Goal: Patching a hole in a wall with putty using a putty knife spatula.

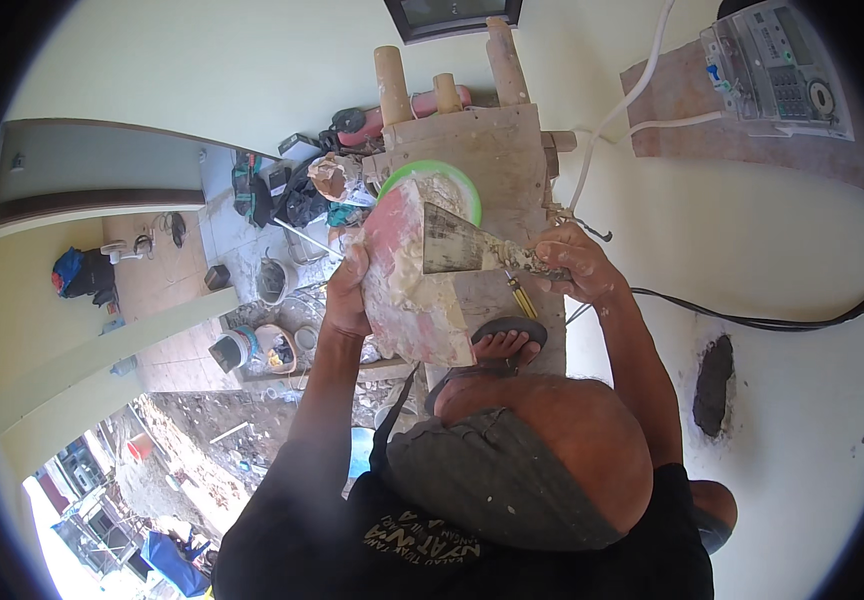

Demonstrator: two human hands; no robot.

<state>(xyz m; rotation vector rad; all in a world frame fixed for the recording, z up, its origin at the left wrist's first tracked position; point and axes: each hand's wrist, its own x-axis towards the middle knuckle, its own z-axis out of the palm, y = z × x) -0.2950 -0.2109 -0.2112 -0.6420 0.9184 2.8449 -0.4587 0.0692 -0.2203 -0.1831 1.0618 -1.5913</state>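
Note:
In my left hand (350,292) is the edge of a flat pinkish board (392,318), tilted and smeared with white plaster paste. My right hand (580,262) is closed round the crusted handle of a wide putty knife (452,241). The knife's flat, stained blade lies over the board against a thick ridge of paste. Just beyond the board stands a green-rimmed bowl (472,190) with whitish paste in it, partly hidden by the board. A yellow-handled tool (522,297), perhaps a screwdriver, lies on the planks below my right hand.
Wooden planks (492,140) with upright posts carry the bowl and my sandalled foot (508,345). An electricity meter (787,75) and cables (762,321) run along the right wall, which has a hole (714,386). Far below left are buckets (274,280) and bags.

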